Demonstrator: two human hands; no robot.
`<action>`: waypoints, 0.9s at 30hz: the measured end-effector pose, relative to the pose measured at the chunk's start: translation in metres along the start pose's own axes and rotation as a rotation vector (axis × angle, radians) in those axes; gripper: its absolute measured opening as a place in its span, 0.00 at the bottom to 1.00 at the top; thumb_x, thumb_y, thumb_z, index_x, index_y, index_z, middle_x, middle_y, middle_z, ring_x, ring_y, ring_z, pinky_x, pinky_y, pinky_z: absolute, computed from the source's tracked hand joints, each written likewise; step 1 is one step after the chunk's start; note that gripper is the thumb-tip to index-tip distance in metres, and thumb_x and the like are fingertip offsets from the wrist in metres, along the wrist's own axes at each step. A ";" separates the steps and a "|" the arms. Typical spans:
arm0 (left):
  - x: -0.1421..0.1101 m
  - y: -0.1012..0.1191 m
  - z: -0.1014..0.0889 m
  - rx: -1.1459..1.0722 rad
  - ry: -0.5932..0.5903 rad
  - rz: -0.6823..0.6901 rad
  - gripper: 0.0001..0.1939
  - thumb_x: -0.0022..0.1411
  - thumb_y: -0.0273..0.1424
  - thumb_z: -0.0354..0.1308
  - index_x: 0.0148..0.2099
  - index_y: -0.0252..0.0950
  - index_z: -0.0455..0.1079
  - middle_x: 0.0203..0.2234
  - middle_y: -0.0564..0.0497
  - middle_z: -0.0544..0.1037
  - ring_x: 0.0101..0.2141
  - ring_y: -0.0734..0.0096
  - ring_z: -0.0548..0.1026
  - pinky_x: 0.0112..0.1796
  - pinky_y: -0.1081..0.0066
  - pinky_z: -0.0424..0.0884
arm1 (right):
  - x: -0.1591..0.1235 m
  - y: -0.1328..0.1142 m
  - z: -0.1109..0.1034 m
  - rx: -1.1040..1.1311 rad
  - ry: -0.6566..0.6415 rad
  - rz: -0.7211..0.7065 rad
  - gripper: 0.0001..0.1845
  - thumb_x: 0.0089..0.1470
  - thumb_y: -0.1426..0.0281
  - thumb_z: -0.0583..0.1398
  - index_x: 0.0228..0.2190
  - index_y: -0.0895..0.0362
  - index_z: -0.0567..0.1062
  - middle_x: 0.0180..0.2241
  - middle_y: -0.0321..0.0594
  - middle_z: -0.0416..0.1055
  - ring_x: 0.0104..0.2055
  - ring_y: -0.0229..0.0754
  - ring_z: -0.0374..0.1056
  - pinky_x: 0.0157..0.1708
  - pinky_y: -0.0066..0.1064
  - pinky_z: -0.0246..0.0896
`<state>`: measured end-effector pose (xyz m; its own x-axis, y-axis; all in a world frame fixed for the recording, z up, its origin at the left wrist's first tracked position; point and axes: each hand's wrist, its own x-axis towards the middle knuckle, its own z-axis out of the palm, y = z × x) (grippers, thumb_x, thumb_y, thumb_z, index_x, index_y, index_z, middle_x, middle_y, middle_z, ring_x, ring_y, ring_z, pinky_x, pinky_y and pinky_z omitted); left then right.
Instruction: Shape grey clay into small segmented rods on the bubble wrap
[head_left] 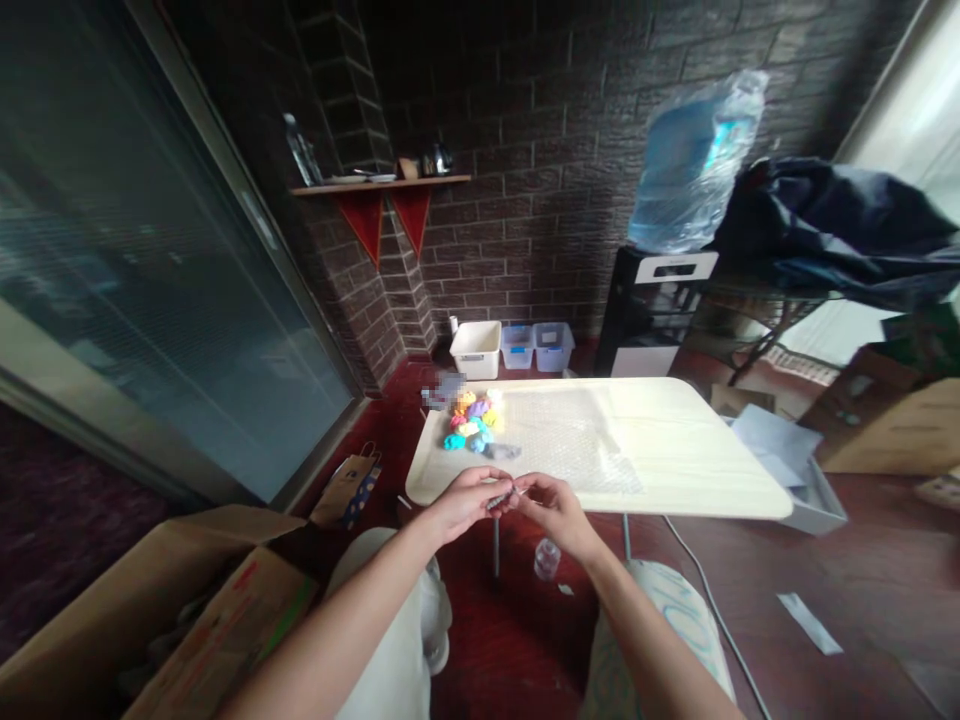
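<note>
While my left hand and right hand meet just off the near edge of the pale folding table, their fingertips pinch a small grey piece between them. Beyond it on the tabletop lie a heap of coloured clay lumps, a separate grey lump, and a clear bubble-wrap sheet.
</note>
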<state>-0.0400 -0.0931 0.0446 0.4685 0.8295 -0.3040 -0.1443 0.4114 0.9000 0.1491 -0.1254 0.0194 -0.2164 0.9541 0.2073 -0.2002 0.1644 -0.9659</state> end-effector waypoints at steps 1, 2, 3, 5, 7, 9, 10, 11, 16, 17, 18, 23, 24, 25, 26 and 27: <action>0.002 -0.002 0.002 0.009 -0.009 -0.007 0.24 0.50 0.40 0.78 0.43 0.32 0.73 0.31 0.48 0.81 0.29 0.73 0.77 0.34 0.73 0.67 | -0.002 0.002 -0.003 0.006 0.016 0.006 0.20 0.53 0.54 0.73 0.38 0.57 0.82 0.33 0.42 0.83 0.35 0.45 0.78 0.41 0.38 0.73; 0.005 -0.004 0.003 0.016 -0.018 -0.016 0.24 0.51 0.40 0.78 0.43 0.32 0.74 0.31 0.48 0.81 0.29 0.73 0.77 0.34 0.73 0.68 | -0.004 0.003 -0.005 0.012 0.033 0.013 0.20 0.51 0.54 0.73 0.36 0.57 0.82 0.33 0.41 0.82 0.34 0.44 0.77 0.40 0.37 0.72; 0.007 -0.005 0.005 0.020 -0.025 -0.028 0.24 0.52 0.41 0.77 0.43 0.32 0.74 0.31 0.48 0.81 0.29 0.73 0.77 0.34 0.72 0.68 | -0.005 0.005 -0.009 0.016 0.050 0.023 0.21 0.50 0.54 0.74 0.35 0.57 0.81 0.32 0.40 0.81 0.33 0.43 0.77 0.39 0.36 0.72; 0.013 -0.008 0.006 0.024 -0.034 -0.064 0.25 0.56 0.47 0.73 0.45 0.33 0.73 0.32 0.46 0.82 0.29 0.70 0.79 0.33 0.71 0.70 | -0.009 0.007 -0.016 0.022 0.080 0.048 0.22 0.48 0.53 0.75 0.34 0.57 0.80 0.30 0.39 0.80 0.31 0.42 0.75 0.35 0.34 0.71; 0.019 -0.011 0.005 0.035 -0.030 -0.105 0.28 0.60 0.53 0.66 0.47 0.32 0.73 0.33 0.43 0.82 0.29 0.66 0.80 0.33 0.68 0.72 | -0.013 0.010 -0.025 0.025 0.113 0.077 0.22 0.48 0.52 0.74 0.34 0.57 0.80 0.29 0.38 0.79 0.28 0.41 0.73 0.31 0.33 0.69; 0.025 -0.014 -0.001 0.060 -0.008 -0.117 0.30 0.63 0.56 0.60 0.47 0.30 0.73 0.33 0.40 0.82 0.29 0.63 0.80 0.32 0.66 0.73 | -0.016 0.013 -0.034 0.024 0.159 0.103 0.23 0.48 0.52 0.74 0.35 0.56 0.79 0.27 0.37 0.78 0.27 0.40 0.72 0.30 0.32 0.68; 0.028 -0.016 -0.005 0.079 0.013 -0.106 0.30 0.63 0.56 0.58 0.46 0.30 0.73 0.32 0.40 0.82 0.29 0.63 0.80 0.32 0.66 0.73 | -0.018 0.014 -0.040 0.022 0.185 0.115 0.23 0.48 0.52 0.74 0.35 0.56 0.79 0.27 0.37 0.77 0.26 0.39 0.71 0.30 0.32 0.68; 0.032 -0.017 -0.010 0.103 0.040 -0.084 0.29 0.63 0.55 0.57 0.45 0.31 0.72 0.32 0.40 0.82 0.28 0.64 0.80 0.32 0.66 0.73 | -0.019 0.015 -0.046 0.020 0.211 0.128 0.23 0.48 0.52 0.74 0.35 0.56 0.79 0.27 0.36 0.77 0.27 0.40 0.71 0.30 0.32 0.68; 0.062 -0.021 -0.033 0.334 0.183 0.125 0.19 0.63 0.46 0.57 0.40 0.34 0.71 0.31 0.44 0.81 0.28 0.66 0.78 0.32 0.69 0.71 | -0.011 0.014 -0.079 -0.021 0.313 0.221 0.25 0.44 0.53 0.76 0.36 0.57 0.80 0.29 0.39 0.77 0.29 0.41 0.73 0.32 0.34 0.69; 0.070 -0.020 -0.036 0.401 0.197 0.179 0.16 0.63 0.43 0.58 0.39 0.34 0.71 0.31 0.44 0.81 0.30 0.65 0.78 0.33 0.67 0.72 | -0.006 0.013 -0.085 -0.036 0.329 0.243 0.25 0.44 0.53 0.76 0.36 0.57 0.80 0.29 0.40 0.78 0.29 0.41 0.73 0.32 0.34 0.69; 0.078 -0.019 -0.039 0.471 0.207 0.235 0.13 0.63 0.40 0.58 0.38 0.35 0.72 0.32 0.44 0.80 0.32 0.64 0.78 0.36 0.66 0.73 | 0.000 0.013 -0.091 -0.053 0.342 0.264 0.26 0.42 0.53 0.77 0.36 0.58 0.80 0.29 0.40 0.78 0.28 0.41 0.73 0.31 0.33 0.68; 0.110 -0.009 -0.046 0.843 0.180 0.498 0.04 0.61 0.28 0.60 0.40 0.37 0.75 0.41 0.43 0.80 0.47 0.55 0.75 0.54 0.55 0.68 | 0.040 0.023 -0.109 -0.159 0.390 0.366 0.28 0.39 0.52 0.76 0.36 0.59 0.82 0.28 0.43 0.80 0.26 0.41 0.73 0.27 0.31 0.65; 0.114 -0.008 -0.047 0.908 0.152 0.532 0.05 0.60 0.27 0.61 0.40 0.37 0.76 0.42 0.43 0.80 0.49 0.53 0.73 0.57 0.54 0.66 | 0.047 0.027 -0.110 -0.185 0.390 0.387 0.27 0.40 0.53 0.75 0.36 0.59 0.82 0.27 0.43 0.80 0.26 0.42 0.73 0.27 0.32 0.65; 0.118 -0.008 -0.047 0.966 0.121 0.559 0.07 0.60 0.26 0.62 0.42 0.38 0.77 0.42 0.43 0.79 0.51 0.52 0.72 0.58 0.53 0.65 | 0.054 0.030 -0.111 -0.213 0.386 0.408 0.26 0.40 0.53 0.75 0.35 0.59 0.82 0.27 0.43 0.79 0.26 0.42 0.73 0.26 0.32 0.65; 0.121 -0.008 -0.048 1.015 0.091 0.578 0.09 0.60 0.27 0.64 0.44 0.38 0.77 0.44 0.44 0.79 0.52 0.51 0.71 0.59 0.52 0.64 | 0.060 0.034 -0.112 -0.243 0.380 0.428 0.24 0.41 0.54 0.74 0.35 0.59 0.83 0.26 0.42 0.79 0.25 0.43 0.73 0.26 0.32 0.65; 0.124 -0.008 -0.048 1.056 0.069 0.590 0.12 0.60 0.27 0.65 0.48 0.39 0.77 0.47 0.44 0.79 0.55 0.50 0.69 0.60 0.51 0.62 | 0.065 0.037 -0.113 -0.274 0.370 0.446 0.23 0.42 0.56 0.74 0.35 0.60 0.83 0.25 0.42 0.79 0.25 0.43 0.73 0.26 0.33 0.66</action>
<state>-0.0229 0.0245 -0.0157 0.5185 0.8171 0.2522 0.4769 -0.5211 0.7078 0.2354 -0.0289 -0.0207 0.1314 0.9609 -0.2437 0.0951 -0.2570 -0.9617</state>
